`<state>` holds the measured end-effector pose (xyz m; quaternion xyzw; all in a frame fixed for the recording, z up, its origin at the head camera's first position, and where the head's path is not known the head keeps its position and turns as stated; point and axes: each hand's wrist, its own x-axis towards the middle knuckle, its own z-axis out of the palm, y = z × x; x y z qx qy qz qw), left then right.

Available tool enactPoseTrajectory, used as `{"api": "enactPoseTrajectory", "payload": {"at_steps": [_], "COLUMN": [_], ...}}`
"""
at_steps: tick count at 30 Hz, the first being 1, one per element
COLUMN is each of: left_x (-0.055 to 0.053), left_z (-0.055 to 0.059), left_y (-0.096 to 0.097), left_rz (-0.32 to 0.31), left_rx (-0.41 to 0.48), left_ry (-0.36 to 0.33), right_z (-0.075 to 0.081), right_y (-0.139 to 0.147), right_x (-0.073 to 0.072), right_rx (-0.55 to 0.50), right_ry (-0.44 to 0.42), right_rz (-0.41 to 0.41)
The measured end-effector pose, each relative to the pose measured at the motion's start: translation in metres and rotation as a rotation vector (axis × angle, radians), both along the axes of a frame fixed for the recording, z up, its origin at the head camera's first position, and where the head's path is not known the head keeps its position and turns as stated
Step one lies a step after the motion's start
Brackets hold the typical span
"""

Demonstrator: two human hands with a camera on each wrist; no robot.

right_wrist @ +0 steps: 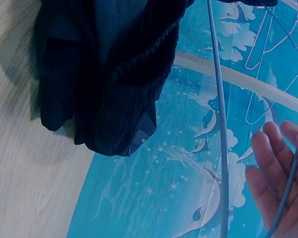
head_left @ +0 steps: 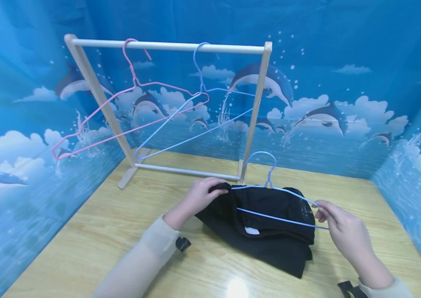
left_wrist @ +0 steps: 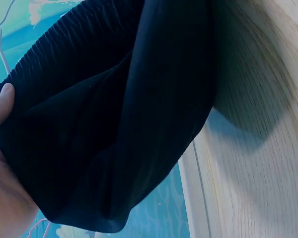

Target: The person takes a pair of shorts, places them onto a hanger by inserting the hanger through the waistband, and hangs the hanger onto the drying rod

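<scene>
A pale sleeve (head_left: pixel 136 258) lay nearest us, leading to a left hand (head_left: pixel 201 196) that pinched the edge of a black garment (head_left: pixel 266 252) between thumb and fingers, by its gathered waistband (left_wrist: pixel 74 34). We found the garment bunched on the wood-grain table (head_left: pixel 83 248), in front of the right foot of a small clothes rack (head_left: pixel 169 46). Across it lay a light blue hanger (head_left: pixel 268 182), its far end lost to us in the held fold; the right hand (head_left: pixel 348 231) pinched the near end between thumb and fingertips. A pink hanger (head_left: pixel 133 75) and a second blue hanger (head_left: pixel 202 85) hung from the rack's bar.

We judged the fold the weak point: a slack left pinch could have let the waistband drop off the wire. The right hand's light hold looked liable to let the thin frame twist, and a hard pull on the cloth might have bent it. The hook, close by the rack's post, risked snagging if swung leftward.
</scene>
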<state>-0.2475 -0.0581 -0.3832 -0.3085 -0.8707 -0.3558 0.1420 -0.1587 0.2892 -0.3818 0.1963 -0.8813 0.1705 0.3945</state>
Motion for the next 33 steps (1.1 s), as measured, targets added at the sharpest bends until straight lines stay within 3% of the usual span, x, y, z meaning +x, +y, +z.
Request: {"api": "enactPoseTrajectory", "payload": {"at_steps": [16, 25, 33], "left_x": [-0.0004, 0.0015, 0.0032], "left_z": [-0.0018, 0.001, 0.0032], "left_y": [0.0057, 0.0084, 0.0081], "left_rz": [-0.004, -0.036, -0.105], "left_rx": [0.007, -0.054, -0.183], "left_ry": [0.02, 0.013, 0.025], "right_z": [-0.0032, -0.0025, -0.0038], "right_y": [-0.0032, -0.0057, -0.0063], "right_x": [-0.0053, -0.0058, -0.0074], "right_rx": [-0.07, -0.045, -0.055], "right_ry": [0.08, 0.103, 0.142], "right_rz": [0.007, 0.026, 0.036]}}
